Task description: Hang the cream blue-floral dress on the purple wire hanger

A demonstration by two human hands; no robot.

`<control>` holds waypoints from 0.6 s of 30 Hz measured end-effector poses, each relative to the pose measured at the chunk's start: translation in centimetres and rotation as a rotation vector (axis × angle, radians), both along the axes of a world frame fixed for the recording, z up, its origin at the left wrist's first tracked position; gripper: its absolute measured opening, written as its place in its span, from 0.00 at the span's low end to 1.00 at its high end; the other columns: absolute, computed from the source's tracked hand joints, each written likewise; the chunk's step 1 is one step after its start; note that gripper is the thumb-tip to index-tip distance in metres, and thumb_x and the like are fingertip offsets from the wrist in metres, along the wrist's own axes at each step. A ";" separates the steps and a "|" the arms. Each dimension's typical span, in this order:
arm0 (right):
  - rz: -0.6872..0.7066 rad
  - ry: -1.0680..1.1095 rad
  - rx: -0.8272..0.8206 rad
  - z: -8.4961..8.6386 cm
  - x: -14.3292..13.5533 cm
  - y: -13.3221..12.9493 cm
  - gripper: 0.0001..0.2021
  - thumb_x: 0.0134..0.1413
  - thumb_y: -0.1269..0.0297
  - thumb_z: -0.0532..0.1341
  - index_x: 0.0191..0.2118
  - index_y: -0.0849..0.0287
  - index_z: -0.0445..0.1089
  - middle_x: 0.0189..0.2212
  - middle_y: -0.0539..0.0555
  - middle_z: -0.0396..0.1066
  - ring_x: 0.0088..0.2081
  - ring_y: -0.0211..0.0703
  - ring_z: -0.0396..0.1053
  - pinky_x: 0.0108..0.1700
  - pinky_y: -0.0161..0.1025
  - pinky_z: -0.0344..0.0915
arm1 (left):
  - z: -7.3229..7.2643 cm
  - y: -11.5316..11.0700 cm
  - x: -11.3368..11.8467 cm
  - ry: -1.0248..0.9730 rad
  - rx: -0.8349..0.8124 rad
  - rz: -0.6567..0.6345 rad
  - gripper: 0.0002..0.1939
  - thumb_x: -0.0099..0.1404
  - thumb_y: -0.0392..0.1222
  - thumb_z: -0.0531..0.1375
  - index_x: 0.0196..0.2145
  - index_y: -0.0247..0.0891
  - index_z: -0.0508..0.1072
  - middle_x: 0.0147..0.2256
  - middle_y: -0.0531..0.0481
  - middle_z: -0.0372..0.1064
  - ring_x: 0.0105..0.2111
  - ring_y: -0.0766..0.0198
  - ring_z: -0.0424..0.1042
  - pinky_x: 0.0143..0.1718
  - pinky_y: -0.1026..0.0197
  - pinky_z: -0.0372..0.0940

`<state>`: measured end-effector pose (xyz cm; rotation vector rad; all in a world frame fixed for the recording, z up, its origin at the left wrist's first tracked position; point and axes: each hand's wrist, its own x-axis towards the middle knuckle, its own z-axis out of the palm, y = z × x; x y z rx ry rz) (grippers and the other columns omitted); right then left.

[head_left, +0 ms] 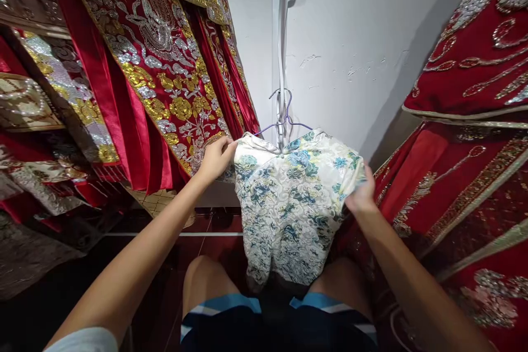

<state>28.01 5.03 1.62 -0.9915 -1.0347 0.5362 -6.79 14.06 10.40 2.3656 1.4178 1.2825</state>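
Observation:
A short-sleeved white blouse (289,203) with blue, green and yellow flowers hangs in front of me on a thin purple hanger (286,115). My left hand (218,158) pinches the blouse at its left shoulder, thumb and fingers closed on the fabric. At the other side my right hand (363,190) grips the right sleeve; it is slightly blurred. The hanger's hook rises above the neckline near a white cord or strip, and whether it is hooked there I cannot tell. The rest of the hanger is hidden inside the blouse.
Red garments with gold and silver sequins (160,66) hang close on the left. More red embroidered garments (466,159) crowd the right. A white wall (350,27) stands behind, with a vertical white strip (280,27). Dark red tiles (218,231) lie below my bare knees.

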 end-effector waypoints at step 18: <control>0.244 0.094 0.031 -1.4 -11.2 -16.2 0.35 0.47 0.38 0.67 0.61 0.37 0.66 0.61 0.55 0.66 0.62 0.68 0.64 0.56 0.62 0.68 | -2.1 0.3 6.0 -0.098 0.176 -0.187 0.17 0.74 0.45 0.46 0.36 0.38 0.72 0.36 0.44 0.70 0.39 0.56 0.69 0.45 0.53 0.65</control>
